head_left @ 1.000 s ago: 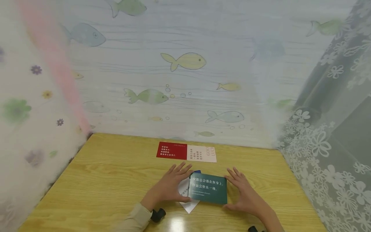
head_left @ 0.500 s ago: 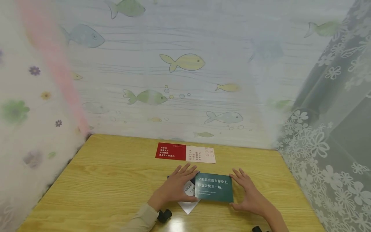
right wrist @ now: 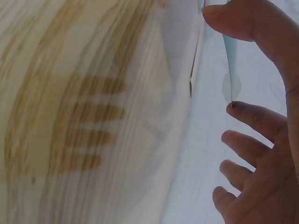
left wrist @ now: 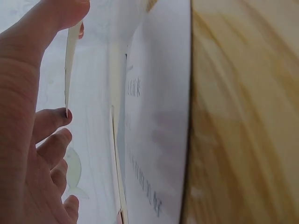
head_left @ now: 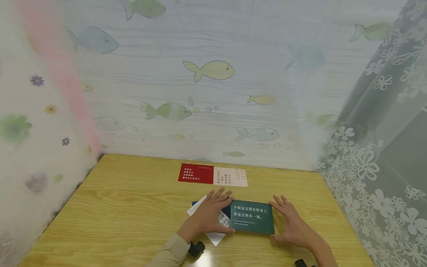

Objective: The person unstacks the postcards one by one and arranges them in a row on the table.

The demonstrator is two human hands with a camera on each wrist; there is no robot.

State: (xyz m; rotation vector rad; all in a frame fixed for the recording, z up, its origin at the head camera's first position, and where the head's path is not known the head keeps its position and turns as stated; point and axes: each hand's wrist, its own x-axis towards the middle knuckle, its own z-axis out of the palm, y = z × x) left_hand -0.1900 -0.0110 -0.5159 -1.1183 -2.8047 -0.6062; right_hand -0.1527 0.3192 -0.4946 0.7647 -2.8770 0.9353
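Note:
Above the table, both hands hold a dark green card (head_left: 251, 218) with white printed lines, level and face up. The left hand (head_left: 207, 215) has thumb and index finger at the two corners of its left short side, the other fingers spread. At the right short side, the right hand (head_left: 291, 224) does the same. Each wrist view shows the card edge-on between thumb and index fingertip. Below and left of it, a white card (left wrist: 156, 116) with dark print lies on the table, partly hidden by the left hand. A blue card (head_left: 226, 210) peeks out from beneath that hand.
Farther back, a red card (head_left: 196, 173) and a pale pink card (head_left: 231, 177) lie side by side on the wood-grain table (head_left: 133, 200). A fish-print curtain (head_left: 207, 122) hangs behind the table, with lace (head_left: 367, 185) along the right.
Both hands have carried the green card to the right, uncovering more of the white and blue cards on its left. The red and pink cards stay in place.

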